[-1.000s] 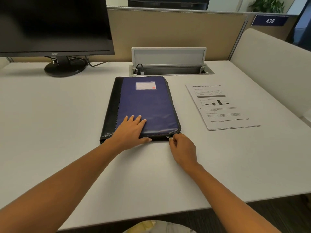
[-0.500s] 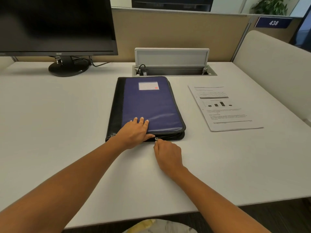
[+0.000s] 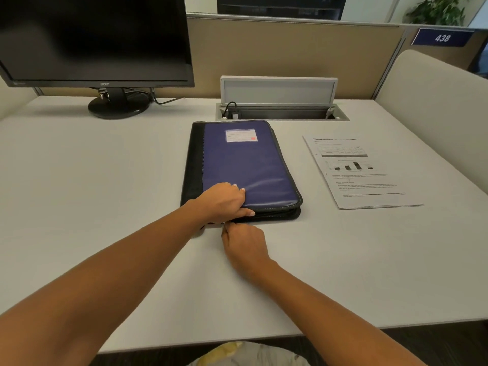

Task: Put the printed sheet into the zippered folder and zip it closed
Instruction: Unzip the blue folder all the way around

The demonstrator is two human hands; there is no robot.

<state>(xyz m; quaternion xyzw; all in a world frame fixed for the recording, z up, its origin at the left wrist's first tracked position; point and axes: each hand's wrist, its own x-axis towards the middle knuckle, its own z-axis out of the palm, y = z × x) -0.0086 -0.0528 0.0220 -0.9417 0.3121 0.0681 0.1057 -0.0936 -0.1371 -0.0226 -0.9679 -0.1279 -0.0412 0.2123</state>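
A blue zippered folder (image 3: 245, 165) with a black spine lies flat in the middle of the white desk (image 3: 92, 186). My left hand (image 3: 221, 200) grips its near edge, fingers curled over the cover and thumb along the side. My right hand (image 3: 244, 247) pinches the metal zipper pull at the near edge, just below the left hand. To the right of that pull the near edge gapes slightly. The printed sheet (image 3: 356, 170), with a table and a bar chart, lies on the desk to the right of the folder, apart from it.
A black monitor (image 3: 92, 40) on a round stand is at the back left. An open cable box (image 3: 280, 109) with a raised lid sits in the desk just behind the folder. Partition walls close the back and the right side.
My right hand has slid the zipper pull leftward along the folder's near edge, from the right corner to under the left hand. My left hand went from flat on the cover to gripping the edge.
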